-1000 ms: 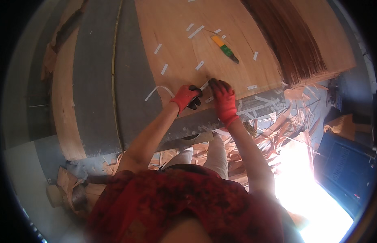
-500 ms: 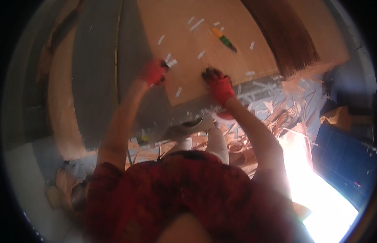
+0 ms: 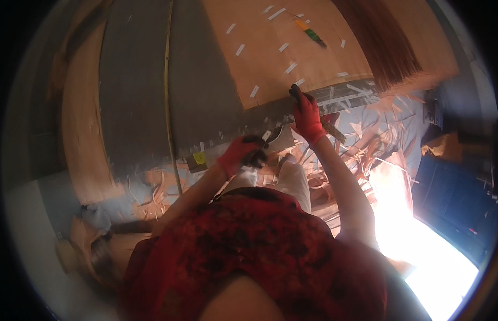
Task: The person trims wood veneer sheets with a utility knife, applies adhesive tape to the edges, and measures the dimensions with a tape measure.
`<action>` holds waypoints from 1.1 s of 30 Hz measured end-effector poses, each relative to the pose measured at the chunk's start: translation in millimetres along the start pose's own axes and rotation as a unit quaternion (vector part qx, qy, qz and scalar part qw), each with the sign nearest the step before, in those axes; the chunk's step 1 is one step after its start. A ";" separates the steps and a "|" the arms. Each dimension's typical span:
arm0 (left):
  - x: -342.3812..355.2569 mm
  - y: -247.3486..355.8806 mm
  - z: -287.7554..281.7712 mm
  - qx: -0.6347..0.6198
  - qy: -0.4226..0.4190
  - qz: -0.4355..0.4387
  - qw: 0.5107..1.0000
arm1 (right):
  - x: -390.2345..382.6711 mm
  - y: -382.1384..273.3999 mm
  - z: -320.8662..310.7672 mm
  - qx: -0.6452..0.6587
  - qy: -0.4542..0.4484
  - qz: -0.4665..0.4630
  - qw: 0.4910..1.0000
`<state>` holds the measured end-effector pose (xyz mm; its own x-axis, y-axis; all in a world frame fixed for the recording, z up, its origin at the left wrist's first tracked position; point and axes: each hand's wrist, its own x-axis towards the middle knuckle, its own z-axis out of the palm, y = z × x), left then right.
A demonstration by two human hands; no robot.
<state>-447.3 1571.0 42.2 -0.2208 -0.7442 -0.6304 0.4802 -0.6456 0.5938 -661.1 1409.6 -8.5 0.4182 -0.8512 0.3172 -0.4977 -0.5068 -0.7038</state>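
Observation:
A thin reddish-tan wood veneer sheet (image 3: 270,53) lies on the dark grey table (image 3: 198,101), with several short white tape strips (image 3: 290,68) stuck across it. My left hand (image 3: 243,152), in a red glove with dark fingers, is off the table's near edge. Its fingers are closed on a small white tape piece (image 3: 267,135). At the veneer's near edge is my gloved right hand (image 3: 306,113), one finger stretched out beside another tape strip (image 3: 299,82) and the others partly bent. A knife-like tool (image 3: 311,33) with a yellow and green handle rests farther back on the veneer.
Dark brown veneer stacks (image 3: 380,43) stand to the right. A long yellowish strip (image 3: 167,80) runs down the table at left, near a pale wood stack (image 3: 83,117). Veneer scraps (image 3: 361,144) litter the floor below; a blue object (image 3: 452,203) is at right.
My left hand has come back from the veneer to beyond the table's near edge, with a tape piece. My right hand has shifted to the veneer's near edge. The view has shifted slightly.

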 end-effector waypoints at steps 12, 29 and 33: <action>94.6 -124.8 7.7 -0.134 0.193 0.164 0.958 | -71.8 -4.5 27.3 -0.087 -0.187 -0.166 0.964; -34.2 -147.7 -72.9 0.299 0.465 0.265 0.790 | 189.8 173.1 -47.9 -0.378 0.003 0.033 0.925; -81.7 -143.5 -86.7 0.365 0.521 0.290 0.715 | 206.2 178.6 -24.8 -0.380 -0.110 0.060 0.917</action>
<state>-424.6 1739.3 -34.8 0.7707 -0.6368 0.0226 -0.4198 -0.4808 0.7698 -682.5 1140.2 -53.0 0.4278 -0.9010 0.0728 -0.9004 -0.4318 -0.0534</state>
